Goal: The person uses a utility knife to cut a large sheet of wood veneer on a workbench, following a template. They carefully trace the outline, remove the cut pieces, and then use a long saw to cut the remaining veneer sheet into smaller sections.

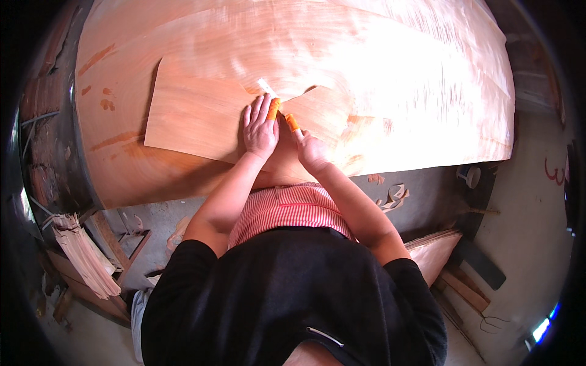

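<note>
My left hand point(262, 126) presses flat on a loose piece of wood veneer point(197, 114), fingers pointing away from me, an orange wrap on its index finger. From under its fingertips a white strip, perhaps a ruler point(267, 87), reaches out over the large veneer sheets point(284, 41). Just to the right, my right hand point(310, 145) is closed around a small tool, perhaps a knife; its dark tip point(281, 114) shows beside the left index finger, and most of it is hidden. Orange wrap covers a right finger too. Another veneer piece point(325, 107) lies beyond this hand, its edge lifted.
Bundled veneer strips point(84, 256) and wooden frame parts point(132, 256) stand at the lower left. Veneer scraps point(396, 196) lie below the table's near edge. At the lower right are a veneer stack point(432, 251) and wooden boards point(464, 290). Glare covers the sheets' right side.
</note>
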### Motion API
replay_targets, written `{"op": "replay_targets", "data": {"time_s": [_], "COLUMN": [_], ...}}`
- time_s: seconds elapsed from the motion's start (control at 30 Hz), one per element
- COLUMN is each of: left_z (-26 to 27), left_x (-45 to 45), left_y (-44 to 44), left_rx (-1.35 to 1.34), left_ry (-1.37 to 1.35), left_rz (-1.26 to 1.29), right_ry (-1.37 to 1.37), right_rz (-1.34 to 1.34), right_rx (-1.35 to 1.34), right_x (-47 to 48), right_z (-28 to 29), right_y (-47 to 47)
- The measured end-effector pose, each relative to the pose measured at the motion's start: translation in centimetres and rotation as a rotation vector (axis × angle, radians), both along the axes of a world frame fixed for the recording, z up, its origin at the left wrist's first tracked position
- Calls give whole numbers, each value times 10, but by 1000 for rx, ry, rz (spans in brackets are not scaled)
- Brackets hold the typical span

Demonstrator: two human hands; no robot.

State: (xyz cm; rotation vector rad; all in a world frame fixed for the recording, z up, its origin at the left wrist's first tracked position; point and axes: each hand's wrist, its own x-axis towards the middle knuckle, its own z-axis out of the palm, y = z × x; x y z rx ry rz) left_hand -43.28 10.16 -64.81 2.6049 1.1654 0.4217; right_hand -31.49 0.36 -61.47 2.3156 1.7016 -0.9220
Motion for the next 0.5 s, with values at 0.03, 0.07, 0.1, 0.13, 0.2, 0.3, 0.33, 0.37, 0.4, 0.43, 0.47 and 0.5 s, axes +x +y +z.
{"op": "replay_targets", "data": {"time_s": [0.03,0.07,0.1,0.13,0.2,0.3,0.33,0.37,0.4,0.43,0.47,0.5], "left_z": [0,-1,-1,-2,-3,-5,-6,-6,-7,-8,-9,-7], "left_x": [1,2,2,3,4,5,6,6,6,5,5,7], "left_y": [-1,-1,-1,-1,-1,0,0,0,0,0,0,0], "left_rx": [0,1,3,6,11,24,30,36,41,46,51,45], "left_ry": [2,3,-2,-8,-12,-17,-25,-33,-36,-39,-42,-56], "left_rz": [12,24,27,31,38,51,56,61,64,67,70,83], "right_ry": [10,20,31,40,57,43,58,73,89,80,70,58], "right_rz": [-5,-11,-18,-12,-3,22,-2,-26,-46,-9,29,65], "right_rx": [21,42,62,80,114,10,6,3,-3,5,14,23], "right_x": [-1,-1,-1,0,3,6,8,11,13,15,17,19], "right_z": [0,-2,-3,-5,-7,-6,-14,-27,-26,-25,-21,-16], "right_y": [-2,-4,-7,-9,-11,-10,-15,-24,-26,-30,-35,-37]}}
